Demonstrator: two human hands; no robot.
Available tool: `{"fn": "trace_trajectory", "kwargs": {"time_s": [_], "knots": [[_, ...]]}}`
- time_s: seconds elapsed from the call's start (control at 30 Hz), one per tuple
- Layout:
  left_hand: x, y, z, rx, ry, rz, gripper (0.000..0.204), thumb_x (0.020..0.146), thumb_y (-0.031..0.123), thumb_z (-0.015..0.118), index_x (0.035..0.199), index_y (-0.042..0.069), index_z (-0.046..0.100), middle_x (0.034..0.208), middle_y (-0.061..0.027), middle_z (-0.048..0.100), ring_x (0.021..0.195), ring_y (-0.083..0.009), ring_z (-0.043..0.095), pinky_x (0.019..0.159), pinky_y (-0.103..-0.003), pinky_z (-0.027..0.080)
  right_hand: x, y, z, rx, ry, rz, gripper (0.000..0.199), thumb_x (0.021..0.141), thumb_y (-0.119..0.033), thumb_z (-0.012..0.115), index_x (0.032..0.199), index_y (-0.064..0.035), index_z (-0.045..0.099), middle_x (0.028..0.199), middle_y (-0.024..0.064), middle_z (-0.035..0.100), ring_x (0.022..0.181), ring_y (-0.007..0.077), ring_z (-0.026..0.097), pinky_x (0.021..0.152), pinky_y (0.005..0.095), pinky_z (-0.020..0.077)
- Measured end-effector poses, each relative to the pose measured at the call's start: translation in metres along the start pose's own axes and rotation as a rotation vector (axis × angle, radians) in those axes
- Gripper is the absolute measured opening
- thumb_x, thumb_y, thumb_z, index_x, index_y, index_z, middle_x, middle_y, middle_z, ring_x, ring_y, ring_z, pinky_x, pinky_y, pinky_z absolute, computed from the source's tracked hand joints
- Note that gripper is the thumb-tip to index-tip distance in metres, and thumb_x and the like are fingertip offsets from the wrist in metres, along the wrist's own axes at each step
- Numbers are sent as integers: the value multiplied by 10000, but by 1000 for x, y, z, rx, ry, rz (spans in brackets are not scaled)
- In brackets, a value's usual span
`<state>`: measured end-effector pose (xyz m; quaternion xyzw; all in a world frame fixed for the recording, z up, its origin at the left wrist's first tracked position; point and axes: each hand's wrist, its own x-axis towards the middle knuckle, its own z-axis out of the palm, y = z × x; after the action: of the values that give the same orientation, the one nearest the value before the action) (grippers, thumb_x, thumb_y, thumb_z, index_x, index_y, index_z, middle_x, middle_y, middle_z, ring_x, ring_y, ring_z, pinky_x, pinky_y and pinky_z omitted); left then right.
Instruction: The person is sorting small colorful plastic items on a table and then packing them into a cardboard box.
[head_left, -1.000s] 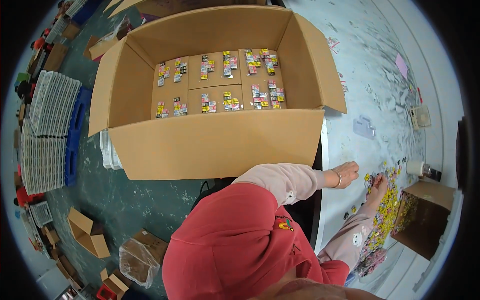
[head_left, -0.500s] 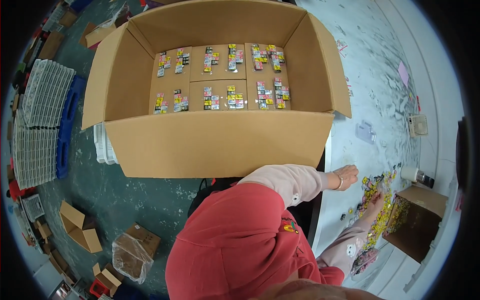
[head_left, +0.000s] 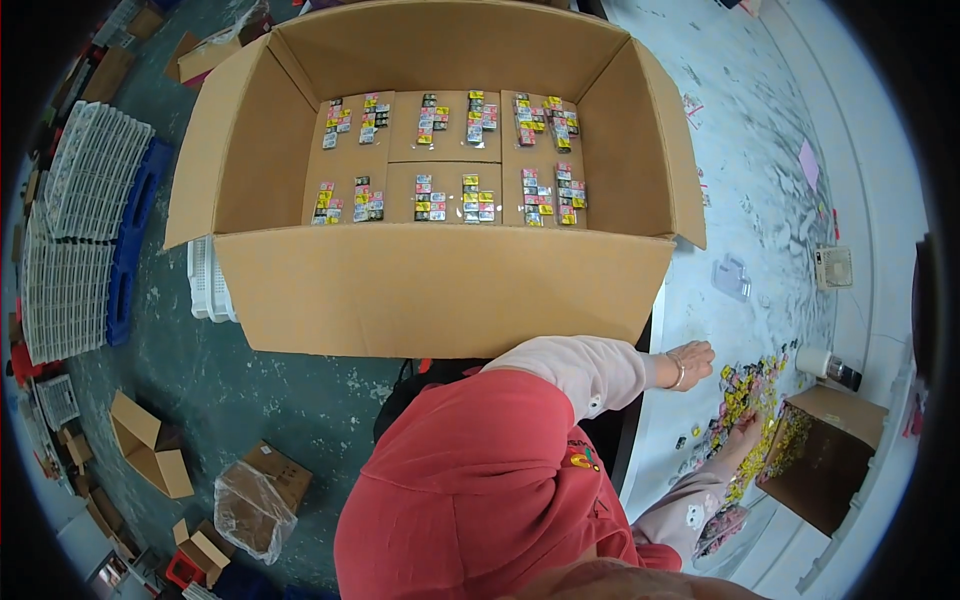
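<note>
My left hand (head_left: 690, 366), with a bracelet at the wrist, is over the white table just right of the big cardboard box. Its fingers are curled, and whatever they hold is too small to name. Farther right and nearer, my right hand (head_left: 744, 436) is at a heap of small yellow, pink and black pieces (head_left: 741, 388). The fingers are drawn together; their contents cannot be made out. A tipped cardboard box (head_left: 820, 480) with more yellow pieces lies beside that hand.
The large open carton (head_left: 445, 290) holds rows of small colourful packs (head_left: 478, 198). A clear plastic tray (head_left: 732, 277), a small fan (head_left: 833, 268) and a white cylinder (head_left: 813, 361) are on the table. White crates (head_left: 70, 285) stand left; a plastic-lined box (head_left: 262, 500) sits on the floor.
My right hand has drawn back slightly toward me and left, within the heap's edge. My left hand has shifted a little toward me. The whole view has moved slightly.
</note>
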<state>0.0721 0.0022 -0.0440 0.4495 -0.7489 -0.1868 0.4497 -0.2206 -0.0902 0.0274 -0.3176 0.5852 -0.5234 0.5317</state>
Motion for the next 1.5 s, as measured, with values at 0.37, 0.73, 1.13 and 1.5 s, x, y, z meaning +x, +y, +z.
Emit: {"fn": "trace_trajectory", "kwargs": {"time_s": [0.37, 0.73, 1.13, 1.5], "knots": [[-5, -5, 1, 0, -18, 19, 142, 693, 78, 528, 784, 40, 630, 948, -113, 545, 977, -269, 465, 854, -352, 395, 20, 18, -24, 60, 38, -13, 143, 898, -118, 530, 759, -86, 528, 649, -1, 534, 543, 86, 503, 464, 180, 423], [5, -6, -14, -112, 39, 135, 158, 619, -54, 543, 756, 15, 581, 893, -155, 529, 924, -361, 483, 839, -423, 412, -21, 17, 13, 126, 235, -89, 63, 827, -124, 626, 806, -76, 590, 700, -6, 581, 601, 82, 554, 499, 188, 453], [24, 1, -11, -152, -34, -85, 176, 713, 86, 616, 883, 80, 656, 947, -137, 587, 978, -325, 520, 873, -387, 423, -64, 19, 54, 123, 99, -121, 129, 851, -120, 613, 931, -19, 607, 804, 45, 628, 621, 99, 583, 501, 196, 488], [71, -10, -37, 575, -49, -300, 571, 745, 238, 627, 1282, 137, 461, 1363, -193, 345, 1316, -394, 234, 1016, -599, 220, -24, 45, 153, 73, 117, -38, 126, 824, -45, 599, 878, 68, 598, 771, 119, 640, 637, 192, 653, 551, 247, 547]]}}
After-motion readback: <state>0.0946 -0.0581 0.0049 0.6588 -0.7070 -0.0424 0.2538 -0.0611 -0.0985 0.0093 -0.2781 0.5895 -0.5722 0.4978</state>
